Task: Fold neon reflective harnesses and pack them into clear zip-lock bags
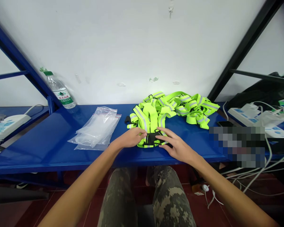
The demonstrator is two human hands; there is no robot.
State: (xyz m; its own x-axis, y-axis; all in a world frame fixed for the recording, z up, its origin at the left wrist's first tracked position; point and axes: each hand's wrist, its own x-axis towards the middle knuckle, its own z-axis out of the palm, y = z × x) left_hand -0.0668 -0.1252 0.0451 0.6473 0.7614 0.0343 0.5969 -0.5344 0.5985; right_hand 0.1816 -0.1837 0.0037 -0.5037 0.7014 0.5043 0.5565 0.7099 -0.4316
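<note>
A neon yellow-green reflective strap vest (144, 116) with grey stripes lies bunched on the blue table, its black plastic buckle (151, 138) at the near side. My left hand (132, 137) pinches the strap at the buckle's left end, thumb against forefinger. From the right, my right hand (176, 145) grips around the buckle's other end, its fingers over the top and the thumb below. The undersides of the straps under my fingers are hidden. More tangled reflective straps (191, 105) are heaped behind and to the right, touching the vest.
Clear zip bags (98, 129) are stacked left of the vest. A water bottle (61, 91) leans against the wall at the back left. To the right are a dark phone (225, 124), a white power strip (245, 115) and loose white cables (269, 154). The table's front edge (85, 165) runs above my knees.
</note>
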